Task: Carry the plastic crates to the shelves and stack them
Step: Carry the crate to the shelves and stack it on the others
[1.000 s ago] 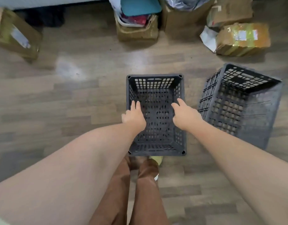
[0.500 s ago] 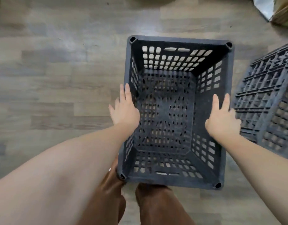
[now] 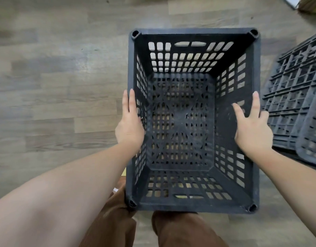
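Dark grey perforated crate [image 3: 193, 120], open side up, fills centre of view above the wood-look plank floor [image 3: 55, 82]. Left hand [image 3: 129, 123] flat against the outside of its left wall, fingers extended. Right hand [image 3: 252, 129] on the right rim, thumb inside, fingers spread; whether either hand truly grips, cannot tell. Second crate [image 3: 296, 104] lies just right. Brown trousers [image 3: 180, 230] at near edge. No legible labels.
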